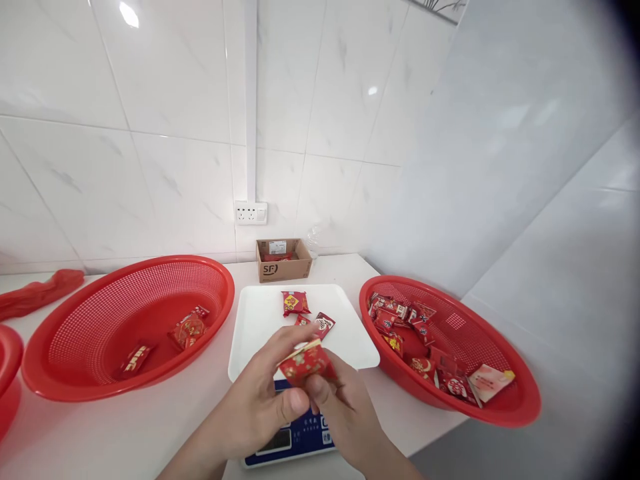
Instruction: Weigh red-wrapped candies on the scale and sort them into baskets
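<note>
A small red snack packet (307,363) with a gold pattern is held up over the front of a white weighing scale (250,333). My right hand (350,413) pinches its lower right side, thumb in front. My left hand (255,393) is closed round its left side, fingers above and thumb below. On the scale's pan beyond my fingers lie a red and yellow packet (295,302) and a red and white packet (325,324). Another red packet is partly hidden by my left fingers. My hands cover part of the blue control panel (300,443).
To the right stands a red basket (525,400) with several red packets and a pale pink one (490,381). The left red basket (37,373) holds a few packets. Behind the scale, a cardboard box (287,270) stands near the wall. Red mesh (45,293) lies far left.
</note>
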`<state>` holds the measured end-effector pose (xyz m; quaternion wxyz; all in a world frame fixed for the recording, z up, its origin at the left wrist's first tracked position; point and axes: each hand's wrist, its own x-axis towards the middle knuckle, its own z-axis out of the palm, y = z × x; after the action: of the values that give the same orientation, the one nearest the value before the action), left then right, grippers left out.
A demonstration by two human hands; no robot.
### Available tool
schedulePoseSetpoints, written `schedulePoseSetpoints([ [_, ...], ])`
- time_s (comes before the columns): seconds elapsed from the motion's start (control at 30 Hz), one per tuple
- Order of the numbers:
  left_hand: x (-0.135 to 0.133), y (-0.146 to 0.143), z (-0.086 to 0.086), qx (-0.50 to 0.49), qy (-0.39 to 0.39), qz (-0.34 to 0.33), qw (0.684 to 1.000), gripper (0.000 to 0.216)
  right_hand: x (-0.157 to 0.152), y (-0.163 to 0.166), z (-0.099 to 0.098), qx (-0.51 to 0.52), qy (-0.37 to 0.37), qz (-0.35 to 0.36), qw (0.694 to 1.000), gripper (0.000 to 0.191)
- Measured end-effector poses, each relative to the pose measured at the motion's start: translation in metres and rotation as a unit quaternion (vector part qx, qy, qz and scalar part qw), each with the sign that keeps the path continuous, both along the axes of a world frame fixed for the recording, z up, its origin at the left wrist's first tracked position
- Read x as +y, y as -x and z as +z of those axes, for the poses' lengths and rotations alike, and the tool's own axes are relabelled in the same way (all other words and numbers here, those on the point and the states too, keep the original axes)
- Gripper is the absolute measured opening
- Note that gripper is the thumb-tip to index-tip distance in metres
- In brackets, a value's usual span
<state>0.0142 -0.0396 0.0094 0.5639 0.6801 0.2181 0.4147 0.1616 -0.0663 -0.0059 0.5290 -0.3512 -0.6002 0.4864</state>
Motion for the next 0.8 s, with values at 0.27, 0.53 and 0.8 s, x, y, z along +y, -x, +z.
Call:
schedulePoseSetpoints([
  [0.27, 0.015, 0.008, -0.003, -0.137, 0.105, 0.184, 0.968, 0.043, 0.011, -0.014, -0.006, -0.28, -0.074, -0.048, 0.956, 0.031],
  [0.53, 0.029, 0.032, 0.013, -0.272, 0.148, 0.307, 0.9, 0.037, 0.061, -0.044, -0.029, -0.526, 0.0, -0.106, 0.844, 0.053],
  [0.8, 0.03, 0.026, 0.012, -0.262, 0.194, 0.275, 0.904, 0.036, 0.065, -0.043, -0.025, -0.54, -0.011, -0.113, 0.834, 0.047],
])
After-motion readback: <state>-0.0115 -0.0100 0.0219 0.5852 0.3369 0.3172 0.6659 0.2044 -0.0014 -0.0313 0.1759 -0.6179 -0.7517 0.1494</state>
